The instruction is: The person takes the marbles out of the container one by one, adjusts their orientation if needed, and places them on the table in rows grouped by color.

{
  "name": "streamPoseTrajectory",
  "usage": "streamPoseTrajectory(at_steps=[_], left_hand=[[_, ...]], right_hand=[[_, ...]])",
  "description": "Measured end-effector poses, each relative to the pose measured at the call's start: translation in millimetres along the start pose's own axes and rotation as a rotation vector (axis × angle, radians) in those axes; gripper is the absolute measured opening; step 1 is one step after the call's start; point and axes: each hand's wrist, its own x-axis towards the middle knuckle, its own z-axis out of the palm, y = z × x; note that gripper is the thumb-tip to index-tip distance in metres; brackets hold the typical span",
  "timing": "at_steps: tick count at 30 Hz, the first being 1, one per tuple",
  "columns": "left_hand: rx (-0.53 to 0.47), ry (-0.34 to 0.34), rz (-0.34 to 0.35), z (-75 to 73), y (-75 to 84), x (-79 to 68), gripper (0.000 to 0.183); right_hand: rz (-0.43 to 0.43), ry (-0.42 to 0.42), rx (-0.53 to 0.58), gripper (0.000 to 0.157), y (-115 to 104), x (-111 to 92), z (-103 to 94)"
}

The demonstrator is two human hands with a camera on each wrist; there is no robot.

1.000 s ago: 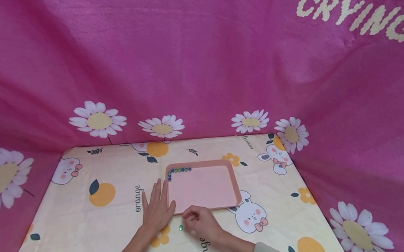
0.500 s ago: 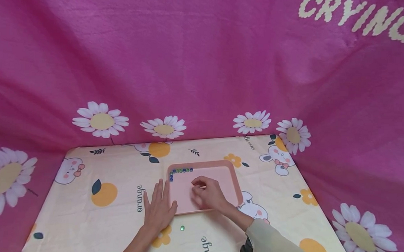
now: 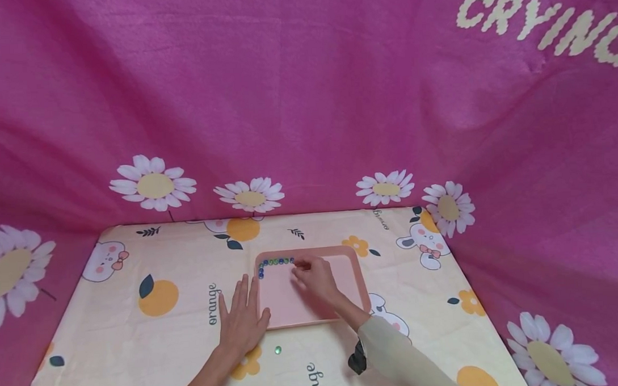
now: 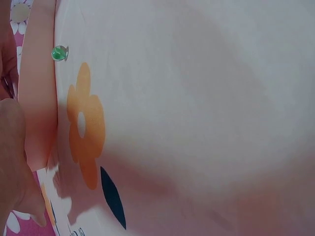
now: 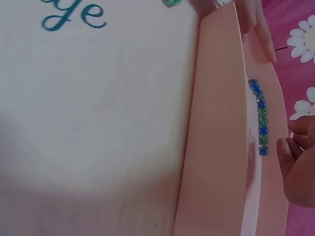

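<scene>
In the head view, a shallow pink tray (image 3: 362, 282) holds several blue and green glass marbles (image 3: 275, 262). They run along its far side and turn down the left side. My left hand (image 3: 242, 320) lies with straight fingers against the tray's left edge, thumb by the near corner. My right hand (image 3: 318, 279) is over the tray, its curled thumb and fingers close to the right end of the marble row (image 5: 263, 130). Whether a marble sits between those fingertips is hidden. One green marble (image 3: 278, 349) lies on the cloth in front of the tray.
A cream cloth (image 3: 187, 356) printed with oranges, flowers and rabbits covers the table. Pink fabric (image 3: 306, 102) with daisies hangs behind and at the sides. A dark object (image 3: 358, 359) shows beneath my right sleeve (image 3: 396, 349).
My right hand has moved from the tray's near edge, across the tray, to the end of the marble row. The left hand stays by the tray; the green marble remains on the cloth.
</scene>
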Motion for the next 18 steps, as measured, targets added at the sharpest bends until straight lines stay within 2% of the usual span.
streamPoseTrajectory(at_steps=[6, 14, 18], left_hand=[[-0.007, 0.006, 0.004, -0.6, -0.9, -0.5, 0.082], [-0.012, 0.011, -0.001, -1.5, 0.1, -0.7, 0.082], [-0.011, 0.029, 0.008, -1.1, -0.5, -0.5, 0.081]], right_hand=[[0.032, 0.011, -0.03, 0.017, 2, 10, 10.1], [-0.015, 0.021, -0.078, 0.012, 9, 19, 17.6], [-0.009, 0.026, -0.071, 0.011, 12, 22, 20.4]])
